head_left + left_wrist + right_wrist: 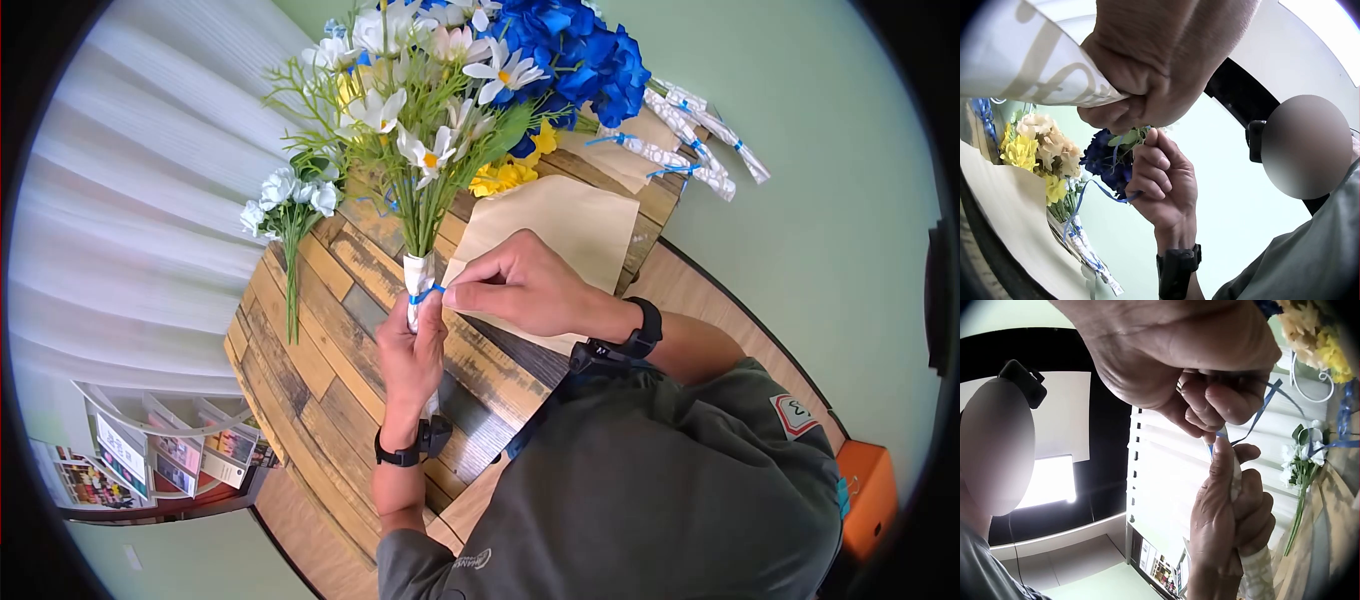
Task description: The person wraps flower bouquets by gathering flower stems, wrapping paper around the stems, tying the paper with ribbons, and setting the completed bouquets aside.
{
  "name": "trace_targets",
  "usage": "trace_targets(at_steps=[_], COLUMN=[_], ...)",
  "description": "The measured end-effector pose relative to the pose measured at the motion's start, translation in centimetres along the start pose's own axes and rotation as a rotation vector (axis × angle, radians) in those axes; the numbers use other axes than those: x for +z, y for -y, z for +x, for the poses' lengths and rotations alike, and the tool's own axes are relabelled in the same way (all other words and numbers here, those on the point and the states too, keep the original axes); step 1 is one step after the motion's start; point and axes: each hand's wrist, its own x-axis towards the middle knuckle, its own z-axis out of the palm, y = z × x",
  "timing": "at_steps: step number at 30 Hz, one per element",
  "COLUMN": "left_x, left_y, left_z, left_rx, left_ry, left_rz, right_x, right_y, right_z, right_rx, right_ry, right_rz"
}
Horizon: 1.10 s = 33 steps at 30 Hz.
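Observation:
My left hand (410, 350) grips a bouquet by its stems, which are wrapped in white patterned paper (418, 268). White daisy-like flowers (427, 155) and thin green sprigs fan out above the wrap. A narrow blue ribbon (424, 295) circles the paper just above the left thumb. Beside it, my right hand (530, 285) pinches the ribbon between thumb and forefinger. From that hand a loose length of blue ribbon (1093, 184) trails in the left wrist view. The wrap's lower end (1257, 575) comes out below the left fist in the right wrist view.
A sheet of tan paper (545, 230) lies on the wooden table (310, 350). Blue flowers (575, 50) and yellow ones (505, 178) are at the back, with several wrapped stems (700, 140) at the right. A small white-flowered bunch (290, 195) lies left, near the curtain (150, 200).

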Motion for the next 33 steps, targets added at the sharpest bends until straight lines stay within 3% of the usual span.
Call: trace_targets(at_steps=[6, 11, 19, 22, 25, 27, 28, 31, 32, 33], left_x=[0.3, 0.8, 0.9, 1.0, 1.2, 1.9, 1.1, 1.2, 1.3, 1.5], left_y=[0.3, 0.5, 0.3, 0.3, -0.9, -1.9, 0.2, 3.0, 2.4, 1.7], left_z=[0.2, 0.1, 0.1, 0.1, 0.2, -0.2, -0.5, -0.5, -0.4, -0.3], left_rx=[0.004, 0.16, 0.249, 0.281, 0.254, 0.328, 0.423, 0.262, 0.123, 0.123], left_ry=[0.006, -0.017, -0.011, 0.014, 0.06, -0.006, 0.083, 0.03, 0.08, 0.089], left_rz=[0.03, 0.165, 0.292, 0.262, 0.25, 0.195, 0.242, 0.357, 0.42, 0.416], right_x=[0.8, 1.9, 2.3, 2.1, 2.7, 2.4, 2.4, 3.1, 3.4, 3.6], right_y=[-0.6, -0.7, -0.1, 1.0, 1.7, 4.2, 5.5, 7.2, 7.4, 7.5], right_z=[-0.3, -0.3, -0.4, -0.4, 0.5, 1.3, 1.9, 4.8, 6.0, 7.2], right_rx=[0.012, -0.034, -0.076, -0.069, -0.13, -0.112, -0.071, -0.008, 0.007, 0.021], right_ry=[-0.009, -0.033, -0.009, 0.026, 0.085, 0.121, 0.174, 0.258, 0.279, 0.298], right_rz=[0.024, 0.025, -0.106, -0.192, -0.067, -0.121, -0.084, -0.063, 0.025, 0.111])
